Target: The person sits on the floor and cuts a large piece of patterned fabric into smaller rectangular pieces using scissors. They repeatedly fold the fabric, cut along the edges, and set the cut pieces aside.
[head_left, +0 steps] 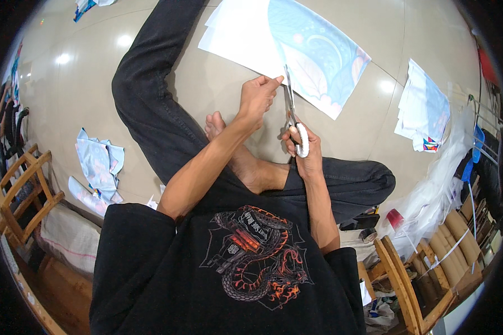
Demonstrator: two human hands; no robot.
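Observation:
A sheet of fabric point(324, 61), part plain white and part printed in pale blue and pink, lies on the floor in front of me. My left hand point(258, 99) pinches its near edge between thumb and fingers. Scissors point(290, 97) with metal blades and a white-wrapped handle are in my right hand point(307, 146). Their blades point away from me and reach over the fabric where the white part meets the print, just right of my left fingertips. Whether the blades are parted is hard to make out.
Crumpled printed fabric pieces point(99, 164) lie on the tiled floor at left. A stack of folded fabric point(422, 109) sits at right, beside clear plastic sheeting point(430, 192). Wooden frames point(25, 195) stand at left, and another wooden frame point(399, 285) at lower right. My bent legs surround the work.

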